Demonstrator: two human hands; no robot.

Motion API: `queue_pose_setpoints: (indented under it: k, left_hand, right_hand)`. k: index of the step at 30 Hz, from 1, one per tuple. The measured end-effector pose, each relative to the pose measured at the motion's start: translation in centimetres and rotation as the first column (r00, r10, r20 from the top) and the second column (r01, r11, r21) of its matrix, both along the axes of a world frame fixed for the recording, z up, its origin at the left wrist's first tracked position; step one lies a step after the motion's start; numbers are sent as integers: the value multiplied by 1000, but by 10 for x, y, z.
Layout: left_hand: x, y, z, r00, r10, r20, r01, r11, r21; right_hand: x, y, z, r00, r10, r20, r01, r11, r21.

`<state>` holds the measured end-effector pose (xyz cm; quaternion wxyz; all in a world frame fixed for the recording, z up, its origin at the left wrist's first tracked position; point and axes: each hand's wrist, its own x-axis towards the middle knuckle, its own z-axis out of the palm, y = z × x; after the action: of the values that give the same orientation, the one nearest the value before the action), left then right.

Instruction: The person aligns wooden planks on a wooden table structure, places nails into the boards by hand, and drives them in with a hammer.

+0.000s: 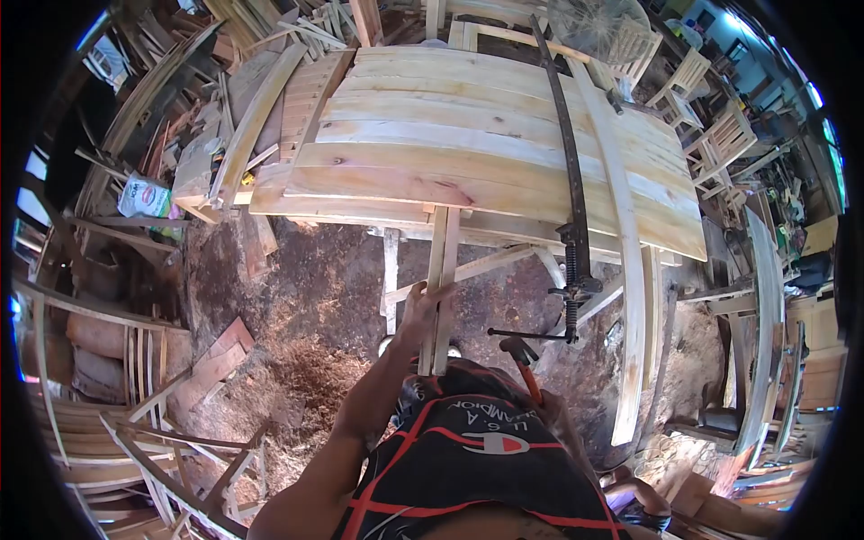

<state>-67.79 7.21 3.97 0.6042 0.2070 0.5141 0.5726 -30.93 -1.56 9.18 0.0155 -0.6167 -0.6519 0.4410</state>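
The left hand has its grip closed around a pair of narrow wooden strips, which run from the middle of the desk's near edge toward the person's torso. The right hand, partly hidden, is wrapped around the red handle of a hammer near the black shirt. Upside-down lettering on the shirt reads "U.S.A" and "CHAMPION", above a C-shaped logo. Wide boards cover the desk. A long bar clamp crosses their right half, its screw end overhanging the near edge. Beyond the left corner sits a printed bag, its lettering too small to read surely.
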Motion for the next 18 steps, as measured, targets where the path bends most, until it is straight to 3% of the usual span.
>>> queue_pose_setpoints:
  k: [6, 11, 14, 18]
  left_hand:
    - [1, -2, -1, 997, 76, -2, -76, 996, 50]
    - [-2, 5, 25, 999, -45, 4, 45, 997, -69]
    - [0, 0, 38, 999, -1, 46, -1, 999, 39]
    - [-3, -1, 32, 999, -35, 31, 34, 999, 14]
  right_hand:
    - [-6, 8, 9, 999, 37, 11, -36, 999, -18]
    - [-11, 11, 16, 1000, 5, 19, -5, 1000, -18]
    - [-9, 10, 15, 1000, -1, 22, 1, 1000, -5]
    - [-11, 9, 17, 1000, -1, 8, 1, 999, 33]
